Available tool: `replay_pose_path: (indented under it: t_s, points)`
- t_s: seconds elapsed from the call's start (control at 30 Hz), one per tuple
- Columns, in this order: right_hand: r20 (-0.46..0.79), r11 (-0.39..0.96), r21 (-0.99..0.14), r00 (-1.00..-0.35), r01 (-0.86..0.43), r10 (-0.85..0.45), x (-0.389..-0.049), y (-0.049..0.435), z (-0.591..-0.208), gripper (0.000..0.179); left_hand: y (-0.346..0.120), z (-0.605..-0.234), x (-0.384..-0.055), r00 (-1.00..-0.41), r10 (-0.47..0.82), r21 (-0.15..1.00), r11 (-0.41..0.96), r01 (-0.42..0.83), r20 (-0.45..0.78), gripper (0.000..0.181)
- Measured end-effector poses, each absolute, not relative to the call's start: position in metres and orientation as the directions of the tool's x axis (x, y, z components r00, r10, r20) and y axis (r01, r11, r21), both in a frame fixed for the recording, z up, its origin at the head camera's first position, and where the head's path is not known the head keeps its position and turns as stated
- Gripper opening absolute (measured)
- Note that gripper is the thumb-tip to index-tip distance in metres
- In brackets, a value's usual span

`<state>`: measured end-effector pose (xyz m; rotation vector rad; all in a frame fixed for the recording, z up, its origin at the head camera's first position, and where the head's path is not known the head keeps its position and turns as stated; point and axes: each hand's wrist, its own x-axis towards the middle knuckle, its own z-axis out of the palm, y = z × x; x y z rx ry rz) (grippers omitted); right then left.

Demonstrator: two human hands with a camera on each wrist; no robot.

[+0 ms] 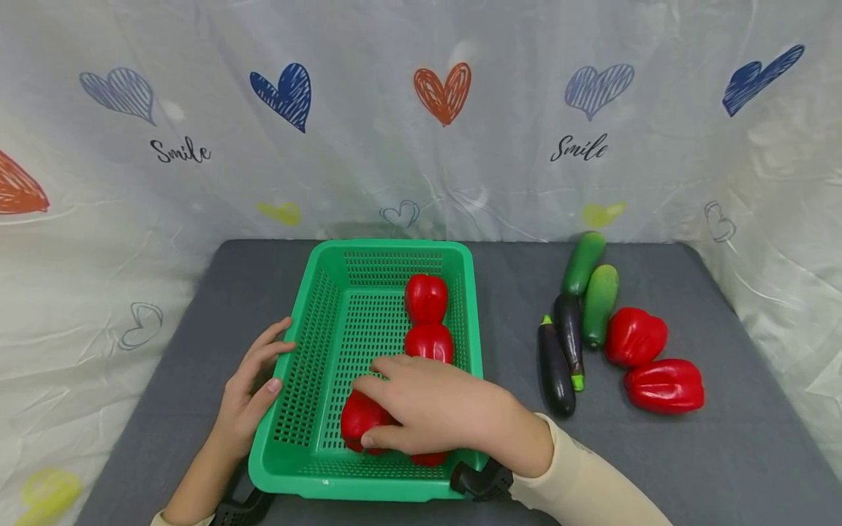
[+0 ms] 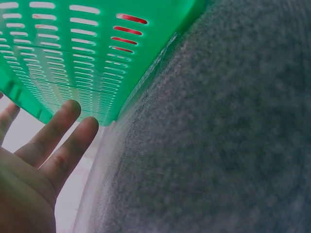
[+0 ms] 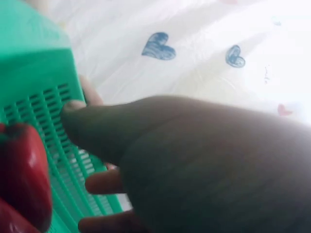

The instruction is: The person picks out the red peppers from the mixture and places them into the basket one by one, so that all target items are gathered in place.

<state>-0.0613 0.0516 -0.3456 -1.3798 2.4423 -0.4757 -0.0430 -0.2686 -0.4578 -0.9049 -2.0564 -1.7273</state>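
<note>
A green plastic basket (image 1: pixel 463 256) with slotted walls holds several red bell peppers. My left hand (image 1: pixel 246 402) is at the basket's left rim, its fingers spread; in the left wrist view the left hand's fingers (image 2: pixel 70 155) look straight beside the slotted wall. Inside the basket, my right hand (image 1: pixel 437 405) is over a red bell pepper (image 1: pixel 360 418) at the near side, partly covering it. In the right wrist view, the right thumb (image 3: pixel 97 124) and fingers stand apart with nothing between them, and red peppers (image 3: pixel 26 174) lie to the left.
Two more red bell peppers (image 1: pixel 664 386) lie on the grey cloth (image 1: pixel 592 475) right of the basket. Beside them are two dark eggplants (image 1: pixel 555 369) and two green cucumbers (image 1: pixel 600 303). A white curtain (image 1: pixel 368 168) with printed hearts hangs behind the table.
</note>
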Motion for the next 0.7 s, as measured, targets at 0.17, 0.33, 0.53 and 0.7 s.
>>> replay_pose_path:
  t_s: [0.17, 0.33, 0.53, 0.7]
  points:
    - [-0.048, 0.488, -0.395, -0.513, -0.778, -0.857, -0.060, 0.056, -0.341, 0.054, -0.270, -0.458, -0.043, -0.756, 0.267, 0.769, 0.077, 0.635, 0.597, 0.041]
    - [0.000, 0.490, -0.375, -0.529, -0.787, -0.849, -0.060, 0.061, -0.336, 0.058, -0.270, -0.457, -0.040, -0.768, 0.268, 0.780, 0.082, 0.620, 0.582, 0.041]
    - [0.048, 0.491, -0.374, -0.545, -0.787, -0.837, -0.061, 0.070, -0.329, 0.062, -0.269, -0.457, -0.039, -0.770, 0.268, 0.779, 0.093, 0.619, 0.580, 0.042]
    - [0.120, 0.486, -0.368, -0.559, -0.793, -0.821, -0.063, 0.078, -0.324, 0.062, -0.270, -0.457, -0.041, -0.768, 0.268, 0.778, 0.094, 0.622, 0.582, 0.042]
